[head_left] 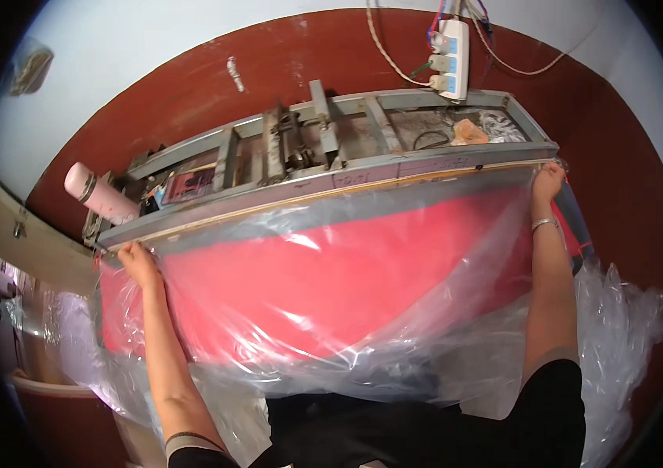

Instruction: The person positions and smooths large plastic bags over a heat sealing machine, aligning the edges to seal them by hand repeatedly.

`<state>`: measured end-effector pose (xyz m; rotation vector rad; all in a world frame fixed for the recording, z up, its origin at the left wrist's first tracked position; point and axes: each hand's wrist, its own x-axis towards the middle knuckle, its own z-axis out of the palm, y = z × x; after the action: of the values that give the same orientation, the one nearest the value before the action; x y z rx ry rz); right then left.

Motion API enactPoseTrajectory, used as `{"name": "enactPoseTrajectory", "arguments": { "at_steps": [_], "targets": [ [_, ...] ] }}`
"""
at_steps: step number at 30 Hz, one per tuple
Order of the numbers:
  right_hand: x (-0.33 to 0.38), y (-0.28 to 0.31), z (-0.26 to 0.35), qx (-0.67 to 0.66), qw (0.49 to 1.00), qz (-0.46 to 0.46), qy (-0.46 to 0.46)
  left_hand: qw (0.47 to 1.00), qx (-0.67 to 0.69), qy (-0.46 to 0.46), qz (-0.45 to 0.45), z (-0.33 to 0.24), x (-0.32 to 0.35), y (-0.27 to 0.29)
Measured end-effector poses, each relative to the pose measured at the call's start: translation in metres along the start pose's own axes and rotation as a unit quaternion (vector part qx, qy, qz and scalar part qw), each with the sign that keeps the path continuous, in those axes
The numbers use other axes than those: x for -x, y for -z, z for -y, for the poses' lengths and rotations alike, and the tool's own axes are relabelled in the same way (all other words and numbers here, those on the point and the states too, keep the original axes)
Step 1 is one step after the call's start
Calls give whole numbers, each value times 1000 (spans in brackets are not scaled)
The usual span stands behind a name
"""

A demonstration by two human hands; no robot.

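A clear plastic sheet (425, 312) covers a large red panel with a grey border (324, 269), spread out in front of me. The sheet's far edge runs along the front bar (363, 186) of a long metal frame, where a thin yellowish strip shows. At the left end of that bar, my left hand (139, 265) is closed on the sheet's edge, fingers pinched together. My right hand (547, 181) grips the sheet at the bar's right end, fingers curled in. Both arms are stretched forward, and the sheet lies between the hands with shiny wrinkles.
The metal frame (378, 121) holds a lever mechanism (292, 140). A pink bottle (101, 193) leans at its left end; an orange crumpled piece (469, 132) lies inside, right. A white power strip (450, 61) with cords hangs above. Loose plastic (620, 343) bunches at right.
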<state>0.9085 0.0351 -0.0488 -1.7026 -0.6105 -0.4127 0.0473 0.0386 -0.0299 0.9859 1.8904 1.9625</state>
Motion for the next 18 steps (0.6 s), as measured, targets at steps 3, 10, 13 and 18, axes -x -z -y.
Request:
{"name": "enactPoseTrajectory", "arguments": {
  "at_steps": [3, 10, 13, 18],
  "targets": [
    [44, 24, 100, 33, 987, -3, 159, 988, 0, -24, 150, -27, 19, 16],
    [203, 63, 298, -143, 754, 373, 522, 983, 80, -152, 67, -94, 49, 102],
    [245, 77, 316, -142, 662, 708, 202, 960, -58, -273, -19, -91, 51, 125],
    [214, 98, 250, -145, 657, 723, 157, 885, -384, -250, 82, -64, 70, 148]
  ]
}}
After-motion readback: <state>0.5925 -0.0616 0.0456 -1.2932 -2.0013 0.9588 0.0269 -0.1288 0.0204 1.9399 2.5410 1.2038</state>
